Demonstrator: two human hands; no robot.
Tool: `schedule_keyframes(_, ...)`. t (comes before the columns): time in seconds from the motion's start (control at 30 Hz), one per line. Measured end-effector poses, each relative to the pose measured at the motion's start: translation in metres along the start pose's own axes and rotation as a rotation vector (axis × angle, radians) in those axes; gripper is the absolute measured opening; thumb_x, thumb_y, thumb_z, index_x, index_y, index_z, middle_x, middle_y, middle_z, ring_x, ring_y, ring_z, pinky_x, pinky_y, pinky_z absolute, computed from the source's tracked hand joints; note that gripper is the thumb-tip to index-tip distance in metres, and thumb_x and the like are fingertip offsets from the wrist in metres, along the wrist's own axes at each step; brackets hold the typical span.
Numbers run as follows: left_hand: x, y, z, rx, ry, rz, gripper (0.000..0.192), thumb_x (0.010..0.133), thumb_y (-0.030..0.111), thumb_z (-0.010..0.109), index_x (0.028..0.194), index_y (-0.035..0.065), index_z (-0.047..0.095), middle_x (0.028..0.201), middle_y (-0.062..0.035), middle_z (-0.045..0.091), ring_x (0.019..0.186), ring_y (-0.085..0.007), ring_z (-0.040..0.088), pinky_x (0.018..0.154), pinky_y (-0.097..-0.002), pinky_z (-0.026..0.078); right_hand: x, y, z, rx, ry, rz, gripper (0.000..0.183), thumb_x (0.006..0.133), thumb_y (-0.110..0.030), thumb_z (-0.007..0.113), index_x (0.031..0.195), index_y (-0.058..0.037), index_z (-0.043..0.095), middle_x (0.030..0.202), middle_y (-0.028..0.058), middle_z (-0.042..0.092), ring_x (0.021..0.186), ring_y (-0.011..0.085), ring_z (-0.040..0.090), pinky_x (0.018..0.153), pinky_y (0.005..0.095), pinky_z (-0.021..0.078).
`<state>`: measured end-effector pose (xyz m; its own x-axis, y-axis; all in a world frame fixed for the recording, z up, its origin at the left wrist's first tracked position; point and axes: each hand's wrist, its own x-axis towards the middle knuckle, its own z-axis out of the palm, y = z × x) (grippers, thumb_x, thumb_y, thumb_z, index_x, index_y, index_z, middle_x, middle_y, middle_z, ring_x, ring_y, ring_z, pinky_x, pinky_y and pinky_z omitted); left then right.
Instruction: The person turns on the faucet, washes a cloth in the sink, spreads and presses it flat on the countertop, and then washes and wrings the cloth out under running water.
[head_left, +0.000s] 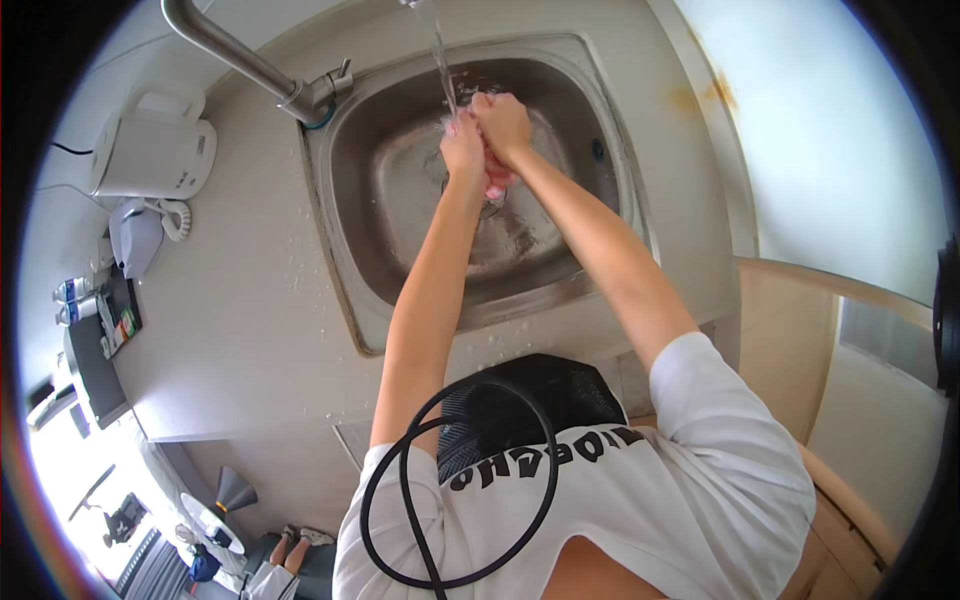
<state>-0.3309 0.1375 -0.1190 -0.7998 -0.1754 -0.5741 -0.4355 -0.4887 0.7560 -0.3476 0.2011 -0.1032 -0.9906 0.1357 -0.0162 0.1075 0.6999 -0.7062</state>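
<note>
Over a stainless steel sink (405, 172), my left hand (463, 142) and my right hand (504, 122) are close together, both gripping a wet pink cloth (498, 174). Part of the cloth hangs below my hands over the drain; the rest is hidden between my fingers. A stream of water (444, 64) falls from the spout at the top of the view and splashes beside my left hand. The curved metal faucet (225, 56) rises at the sink's upper left corner, with its lever (343, 69) beside it.
On the counter (247, 300) at the left stand a white electric kettle (154, 154), a hair dryer (136, 232) with a coiled cord and a dark tray (127, 300) with packets. Water drops lie on the counter. A black cable loop (551, 480) hangs before my chest. A seated person's legs (292, 555) show lower left.
</note>
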Motion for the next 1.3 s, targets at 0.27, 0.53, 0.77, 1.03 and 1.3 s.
schedule_keyframes(0.27,0.006,0.007,-0.045,0.297,-0.166,-0.14,0.041,0.082,0.048,0.052,0.082,0.0069,0.054,0.075,-0.0076,0.057,0.063,-0.0176,0.056,0.054,-0.0333,0.048,-0.018,0.047,0.048,0.193,0.035,-0.018,0.03,0.077,-0.034,0.051,0.078,-0.0069,0.063,0.073,0.011,0.063,0.069,0.0286,0.059,0.063,0.0383,0.0454)
schedule_keyframes(0.53,-0.02,0.095,-0.081,0.804,-0.642,0.239,0.038,0.074,0.027,0.065,0.099,0.0,0.055,0.09,-0.0072,0.061,0.087,-0.0128,0.057,0.076,-0.0261,0.046,-0.003,0.011,-0.031,1.092,-0.994,0.419,0.039,0.08,-0.031,0.057,0.109,-0.0041,0.053,0.105,0.0061,0.059,0.094,0.0144,0.055,0.085,0.0303,0.0415)
schedule_keyframes(0.77,-0.011,0.075,-0.094,0.036,-0.512,0.069,0.037,0.091,0.039,0.04,0.108,0.0078,0.05,0.098,-0.0014,0.058,0.09,-0.0126,0.055,0.081,-0.0297,0.044,0.009,0.003,-0.07,1.015,-0.738,0.019,0.026,0.074,-0.011,0.056,0.099,-0.0098,0.059,0.08,-0.005,0.057,0.071,0.003,0.048,0.065,0.0204,0.0398)
schedule_keyframes(1.03,0.022,0.018,-0.016,-0.447,-0.204,-0.14,0.034,0.088,0.035,0.039,0.076,0.0093,0.056,0.069,-0.0046,0.053,0.063,-0.0174,0.053,0.059,-0.0339,0.046,-0.023,-0.026,-0.003,0.277,0.24,-0.498,0.03,0.079,-0.023,0.059,0.062,-0.0003,0.05,0.053,0.0065,0.049,0.054,0.0108,0.046,0.056,0.0303,0.0426)
schedule_keyframes(1.3,0.024,0.049,-0.057,-0.016,-0.021,-0.013,0.035,0.085,0.039,0.049,0.082,0.0056,0.058,0.068,-0.0055,0.057,0.057,-0.0156,0.055,0.053,-0.0337,0.048,-0.046,-0.02,0.014,0.198,-0.103,-0.153,0.038,0.079,-0.036,0.05,0.069,-0.0011,0.06,0.067,0.0151,0.062,0.064,0.0264,0.061,0.059,0.0401,0.0446)
